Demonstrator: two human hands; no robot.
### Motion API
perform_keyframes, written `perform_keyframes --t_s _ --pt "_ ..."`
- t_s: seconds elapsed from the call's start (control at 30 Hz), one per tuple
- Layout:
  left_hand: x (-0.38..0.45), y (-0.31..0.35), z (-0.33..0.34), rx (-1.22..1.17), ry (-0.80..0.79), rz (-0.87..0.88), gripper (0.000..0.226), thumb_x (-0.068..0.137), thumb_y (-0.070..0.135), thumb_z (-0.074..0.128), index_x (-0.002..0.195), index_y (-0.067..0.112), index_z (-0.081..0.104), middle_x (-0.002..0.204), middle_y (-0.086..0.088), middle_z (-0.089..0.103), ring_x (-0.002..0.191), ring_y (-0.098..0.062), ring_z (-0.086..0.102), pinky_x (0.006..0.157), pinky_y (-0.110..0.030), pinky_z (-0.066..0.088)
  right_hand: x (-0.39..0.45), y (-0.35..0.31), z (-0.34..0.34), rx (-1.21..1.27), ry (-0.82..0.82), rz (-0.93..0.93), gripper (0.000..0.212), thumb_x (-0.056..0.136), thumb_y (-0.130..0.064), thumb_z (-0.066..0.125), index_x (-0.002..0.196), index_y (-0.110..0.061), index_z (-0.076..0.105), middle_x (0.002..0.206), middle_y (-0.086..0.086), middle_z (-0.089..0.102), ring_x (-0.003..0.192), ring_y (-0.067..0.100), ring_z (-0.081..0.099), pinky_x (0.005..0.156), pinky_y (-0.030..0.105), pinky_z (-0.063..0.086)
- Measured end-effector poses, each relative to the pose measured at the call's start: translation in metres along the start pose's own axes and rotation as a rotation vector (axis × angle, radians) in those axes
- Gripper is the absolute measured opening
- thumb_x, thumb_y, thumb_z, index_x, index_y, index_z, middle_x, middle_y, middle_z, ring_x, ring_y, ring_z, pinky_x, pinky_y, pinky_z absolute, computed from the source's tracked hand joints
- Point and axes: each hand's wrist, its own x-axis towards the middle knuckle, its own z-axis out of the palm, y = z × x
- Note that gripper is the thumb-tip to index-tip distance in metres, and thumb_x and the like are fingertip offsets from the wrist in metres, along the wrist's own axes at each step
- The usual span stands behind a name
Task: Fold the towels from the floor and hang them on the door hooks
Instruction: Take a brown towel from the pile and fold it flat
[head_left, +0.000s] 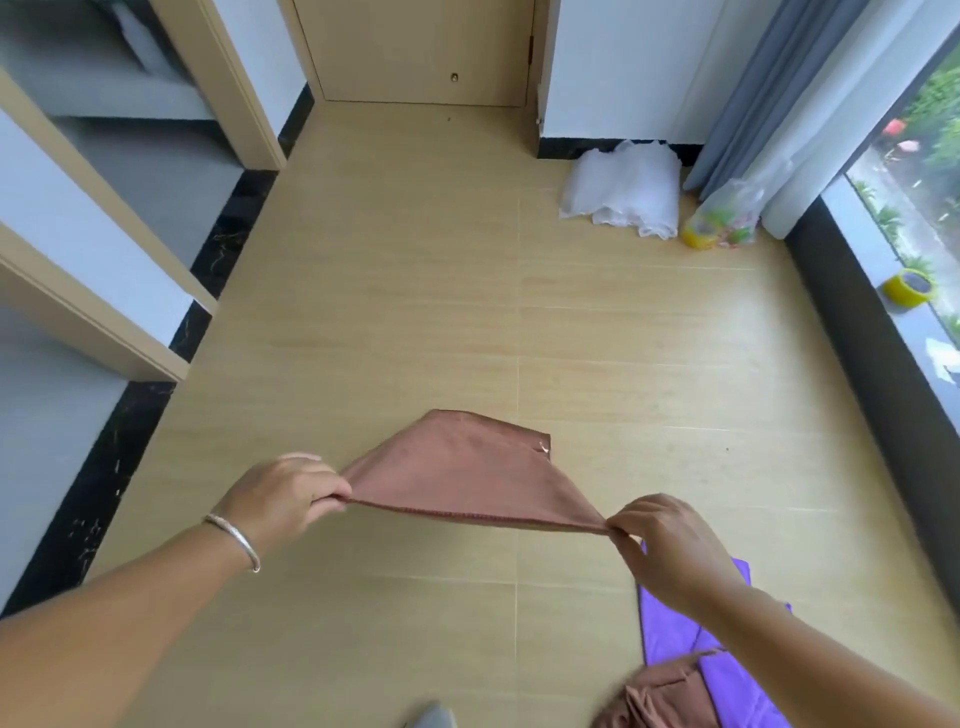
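Both forearms enter from the bottom edge, the left one wearing a silver bracelet (235, 540) at the wrist. Left hand (283, 496) pinches one end of the brown towel (467, 470) between thumb and curled fingers; right hand (670, 545) pinches the opposite end in the same way. Brown towel is stretched taut between the two hands, its stitched near edge running straight from grip to grip, the rest of the cloth spreading beyond that edge, above the tan tiled floor (415, 312). Below and right of the brown towel, a purple towel (670, 629) lies flat on the floor, partly hidden by the right forearm; a second, crumpled brown cloth (660, 696) lies on its near end. Beyond the brown towel, at the end of the floor, stands a closed tan door (415, 52). Right of the door, against the wall, lie a heap of white sheer fabric (623, 192) and a clear bag of coloured items (724, 223), just beside a grey curtain (753, 93). Farther right of the brown towel, a yellow tape roll (909, 291) sits on the window sill. Left of the brown towel, door frames and a black skirting (130, 447) border the floor.
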Motion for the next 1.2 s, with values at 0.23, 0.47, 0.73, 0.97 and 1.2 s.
perform_keyframes --t_s 0.23,0.47,0.73,0.97,1.2 --pt "-0.108 0.028 0.089 -0.007 -0.261 -0.050 0.038 0.036 0.018 0.099 0.060 0.029 0.073 0.059 0.017 0.064 0.050 -0.010 0.061 0.046 -0.013 0.046 -0.073 -0.009 0.094 -0.018 -0.203 -0.045 0.017 0.056 -0.017 0.083 0.061 -0.026 0.070 0.057 -0.014 0.061 0.063 0.014 0.061 0.063 0.027 0.049" --pt "-0.187 0.055 0.169 -0.136 -0.464 -0.060 0.041 0.033 0.025 0.099 0.061 0.036 0.070 0.059 0.023 0.060 0.047 -0.003 0.056 0.045 -0.010 0.041 -0.139 -0.006 0.160 -0.064 -0.413 -0.028 0.023 0.042 -0.023 0.081 0.048 -0.023 0.059 0.050 -0.012 0.057 0.057 0.016 0.060 0.059 0.028 0.050" --pt "-0.192 0.029 0.244 -0.212 -0.525 -0.292 0.015 0.084 0.016 0.070 0.093 0.028 0.073 0.084 0.010 0.068 0.078 -0.015 0.063 0.066 -0.025 0.048 -0.130 0.020 0.232 -0.111 -0.440 0.137 0.008 0.080 -0.024 0.065 0.073 -0.022 0.069 0.073 -0.004 0.068 0.079 0.023 0.065 0.076 0.034 0.046" --pt "-0.140 -0.030 0.322 -0.245 -0.460 -0.460 0.021 0.089 0.013 0.060 0.099 0.028 0.070 0.095 0.011 0.066 0.089 -0.016 0.060 0.069 -0.027 0.039 -0.049 0.059 0.298 0.001 -0.337 0.406 0.022 0.093 -0.031 0.051 0.094 -0.021 0.071 0.093 -0.001 0.068 0.089 0.024 0.060 0.070 0.033 0.046" --pt "-0.054 -0.103 0.431 -0.321 -0.250 -0.604 0.024 0.086 0.006 0.063 0.100 0.024 0.072 0.089 0.012 0.067 0.083 -0.011 0.060 0.075 -0.025 0.043 0.064 0.118 0.379 -0.035 -0.363 0.509 0.026 0.090 -0.031 0.047 0.066 -0.020 0.051 0.071 0.000 0.057 0.077 0.028 0.056 0.057 0.030 0.035"
